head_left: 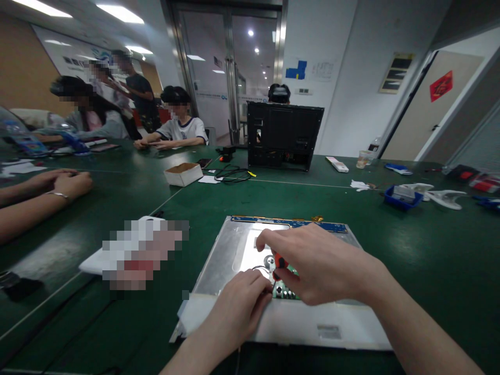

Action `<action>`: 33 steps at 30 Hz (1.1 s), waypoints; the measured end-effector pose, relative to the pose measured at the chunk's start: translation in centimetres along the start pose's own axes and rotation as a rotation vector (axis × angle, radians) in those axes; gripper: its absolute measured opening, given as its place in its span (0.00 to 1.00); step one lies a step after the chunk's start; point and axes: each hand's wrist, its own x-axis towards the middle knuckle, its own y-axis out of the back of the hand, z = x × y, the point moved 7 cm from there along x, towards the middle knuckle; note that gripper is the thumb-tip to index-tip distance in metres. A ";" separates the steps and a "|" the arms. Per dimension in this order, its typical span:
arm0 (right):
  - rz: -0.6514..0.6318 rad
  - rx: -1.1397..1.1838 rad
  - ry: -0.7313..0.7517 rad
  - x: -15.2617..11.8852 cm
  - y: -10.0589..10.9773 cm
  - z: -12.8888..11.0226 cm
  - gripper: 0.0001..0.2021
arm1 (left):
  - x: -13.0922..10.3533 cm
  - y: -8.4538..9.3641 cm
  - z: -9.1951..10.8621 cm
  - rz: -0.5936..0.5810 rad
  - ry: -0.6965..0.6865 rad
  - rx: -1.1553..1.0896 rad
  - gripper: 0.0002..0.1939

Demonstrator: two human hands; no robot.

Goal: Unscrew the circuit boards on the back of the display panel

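A flat display panel (222,255) lies back side up on the green table, with a silvery metal back and a blue circuit strip (258,221) along its far edge. My right hand (328,265) is over its middle, closed around the red and black handle of a screwdriver (279,261); the index finger stretches forward. Beneath the handle sits a green circuit board (287,292), partly covered by my hands. My left hand (242,299) rests at the board's left edge, fingers curled together near the tool's lower end. What they pinch, if anything, is hidden. A thin dark wire (260,267) loops beside the fingertips.
A black monitor housing (285,135) stands upright at the far side, a person behind it. An open small box (183,174) and black cable (234,174) lie before it. A blue tray (403,198) is at right. Another person's hands (70,182) rest at left.
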 end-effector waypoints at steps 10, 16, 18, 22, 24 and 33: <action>0.098 -0.207 -0.119 0.9 -0.4 0.2 0.15 | -0.1 -0.4 -0.3 -0.002 0.022 -0.021 0.09; 0.086 -0.184 -0.089 0.7 -0.3 0.0 0.07 | 0.0 -0.2 -0.3 -0.015 0.024 -0.039 0.10; 0.081 -0.144 -0.065 0.6 -0.2 0.0 0.08 | -0.1 -0.2 -0.3 -0.014 0.020 -0.041 0.09; 0.063 -0.017 0.011 0.3 0.1 -0.2 0.14 | -0.2 -0.1 -0.2 0.012 0.003 -0.037 0.08; 0.047 0.028 0.045 0.2 0.2 -0.4 0.15 | -0.2 -0.1 -0.1 0.025 -0.006 -0.034 0.08; 0.054 -0.151 -0.190 0.4 0.1 0.4 0.13 | -0.3 -0.4 -0.4 0.015 -0.003 -0.048 0.09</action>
